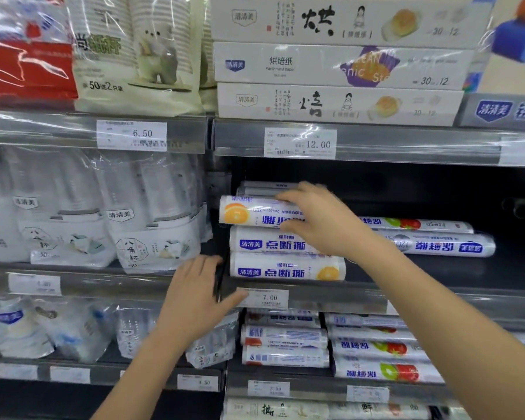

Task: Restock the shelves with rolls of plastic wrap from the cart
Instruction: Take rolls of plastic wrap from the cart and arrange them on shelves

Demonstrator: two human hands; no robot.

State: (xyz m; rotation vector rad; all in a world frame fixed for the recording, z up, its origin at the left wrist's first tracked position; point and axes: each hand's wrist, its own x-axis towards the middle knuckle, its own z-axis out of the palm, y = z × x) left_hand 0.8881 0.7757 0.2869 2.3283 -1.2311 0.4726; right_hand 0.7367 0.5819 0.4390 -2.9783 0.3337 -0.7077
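On the middle shelf [436, 298], my right hand [318, 219] grips a white plastic wrap roll with an orange print [249, 210], lying upside down on top of a stack. Two more rolls with blue lettering lie under it, one [270, 242] above the other [285, 268]. More rolls lie behind the top one. My left hand [194, 298] hovers at the shelf's front edge with straight fingers, its thumb by the 7.00 price tag [268, 297]. To the right, two longer rolls [443, 242] lie on the same shelf.
Parchment paper boxes [340, 65] fill the shelf above. Bags of paper cups [118, 225] stand on the left. Stacked wrap rolls [330, 344] fill the shelf below. The dark right part of the middle shelf holds little. No cart shows.
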